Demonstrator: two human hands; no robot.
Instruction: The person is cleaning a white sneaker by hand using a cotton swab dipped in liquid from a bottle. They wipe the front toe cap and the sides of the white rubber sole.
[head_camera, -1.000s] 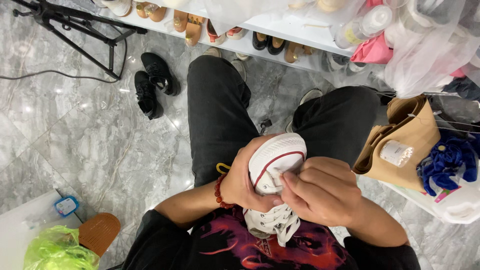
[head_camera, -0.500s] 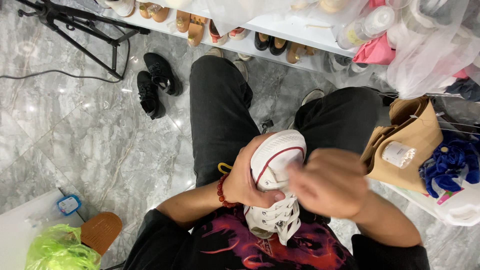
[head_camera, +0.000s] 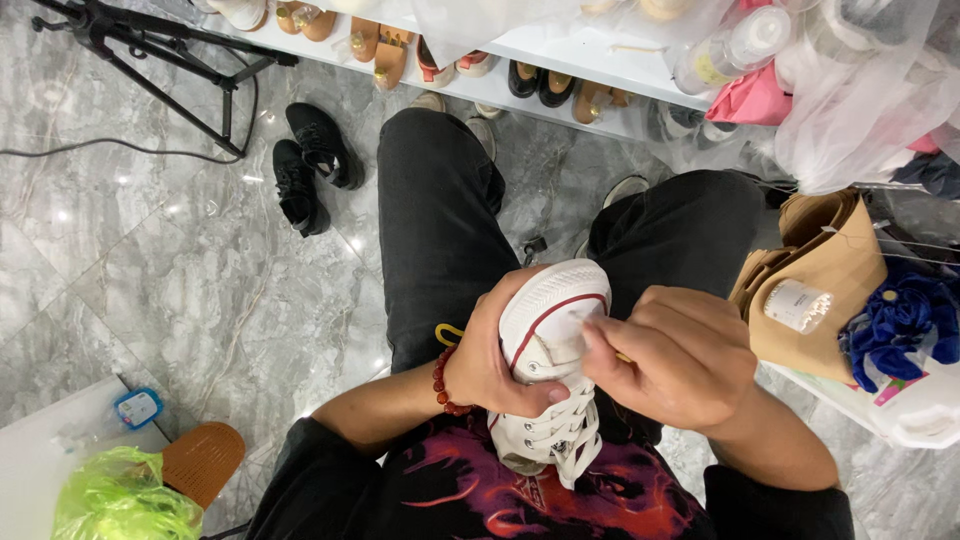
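While left hand fingers grip it, the white sneaker points toe-away; right hand fingers curl against its toe.

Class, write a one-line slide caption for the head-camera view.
Seated person's left hand grips a white sneaker while the right hand presses its toe cap.

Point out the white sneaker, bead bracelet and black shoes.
White sneaker (head_camera: 548, 312), head view, on the toe cap.
Bead bracelet (head_camera: 440, 381), head view, on the red beads.
Black shoes (head_camera: 308, 165), head view, between the pair.

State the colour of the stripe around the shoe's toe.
Red, on the white shoe, seen in the head view.
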